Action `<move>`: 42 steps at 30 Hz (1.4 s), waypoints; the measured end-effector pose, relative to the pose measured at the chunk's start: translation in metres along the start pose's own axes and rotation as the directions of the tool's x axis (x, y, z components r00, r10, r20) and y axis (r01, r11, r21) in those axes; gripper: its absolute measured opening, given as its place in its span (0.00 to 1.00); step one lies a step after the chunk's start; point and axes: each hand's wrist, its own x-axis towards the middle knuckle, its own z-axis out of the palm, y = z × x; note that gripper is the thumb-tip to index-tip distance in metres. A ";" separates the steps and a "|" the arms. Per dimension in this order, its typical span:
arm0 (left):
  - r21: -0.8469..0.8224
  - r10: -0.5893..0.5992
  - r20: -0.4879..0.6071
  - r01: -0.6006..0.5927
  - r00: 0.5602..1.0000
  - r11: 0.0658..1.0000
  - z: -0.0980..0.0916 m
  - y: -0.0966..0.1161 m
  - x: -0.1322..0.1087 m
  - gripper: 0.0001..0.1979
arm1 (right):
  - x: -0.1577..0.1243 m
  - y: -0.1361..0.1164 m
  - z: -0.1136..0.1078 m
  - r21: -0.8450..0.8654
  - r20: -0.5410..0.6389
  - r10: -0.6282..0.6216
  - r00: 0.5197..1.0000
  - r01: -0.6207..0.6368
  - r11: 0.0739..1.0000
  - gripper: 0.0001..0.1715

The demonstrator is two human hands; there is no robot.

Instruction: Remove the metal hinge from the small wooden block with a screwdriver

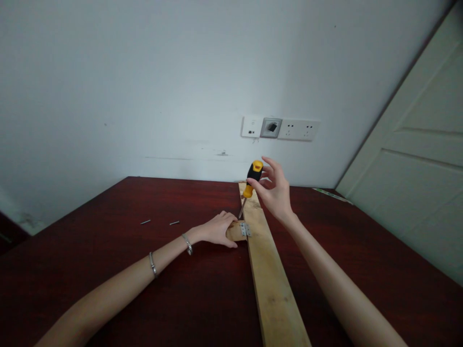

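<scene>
Yellow-and-black screwdriver [255, 173] sits pinched in right fingers [274, 166], left fingers [224, 218] clamped around hinged wooden piece [234, 233].

The desk [361, 231] has a dark red-brown surface and its far edge adjoins a pale wall [144, 96]. Mounted on the wall, side by side: a white outlet plate [252, 127], a grey-framed unit [271, 128] with a dark centre, and a wide white socket panel [298, 130]. A dark scuff [222, 153] marks the wall, lower left of the plates. A pale panelled door [415, 159] stands at right. A narrow printed strip [332, 195] lies along the desk's far-right edge.
</scene>
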 end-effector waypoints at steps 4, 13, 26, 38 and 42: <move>-0.018 -0.027 0.001 0.027 1.000 0.999 0.000 0.002 0.001 0.34 | 0.000 0.001 0.001 0.010 0.022 -0.009 1.000 0.009 1.000 0.30; -0.053 0.005 0.002 -0.005 1.000 0.999 0.000 -0.003 0.001 0.33 | 0.002 0.000 -0.003 -0.049 0.086 -0.054 0.995 0.059 0.997 0.29; -0.076 -0.004 0.016 0.005 1.000 0.997 -0.003 -0.001 -0.001 0.32 | 0.000 0.000 0.000 -0.048 0.132 -0.047 0.990 0.053 0.997 0.29; -0.084 -0.010 0.028 0.012 1.000 0.996 -0.007 0.004 -0.001 0.32 | -0.002 0.002 0.002 -0.058 0.164 -0.049 0.985 0.059 0.997 0.28; -0.098 -0.005 0.014 0.006 1.000 0.995 -0.005 0.003 0.000 0.33 | -0.002 0.006 0.004 -0.053 0.175 -0.075 0.982 0.085 0.995 0.28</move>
